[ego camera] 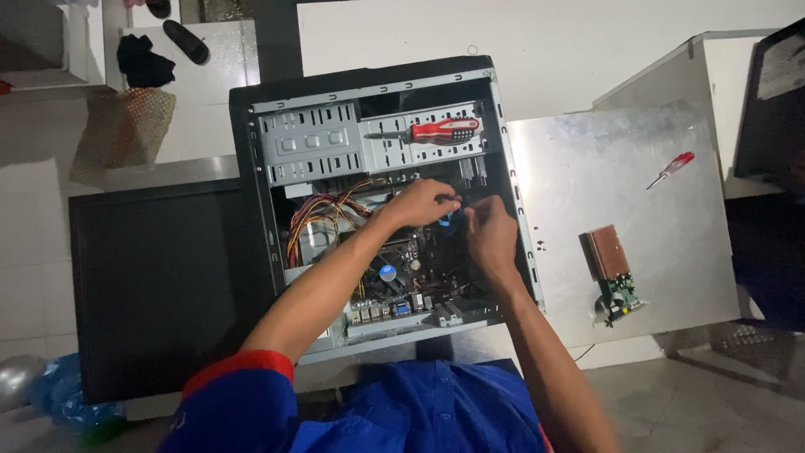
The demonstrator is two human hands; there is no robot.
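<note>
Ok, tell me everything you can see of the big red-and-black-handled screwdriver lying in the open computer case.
The red-and-black-handled screwdriver lies flat on the grey perforated metal drive cage at the far end of the open black computer case. Its thick handle, seemingly plastic, points right; the slim dark shaft points left. Neither hand touches it: the left hand and right hand work lower down, at a small blue part.

Big red-handled screwdriver on drive cage, 12 o'clock. Small red screwdriver on metal side panel, 2 o'clock. Expansion card at 3. Black monitor at 9.
</note>
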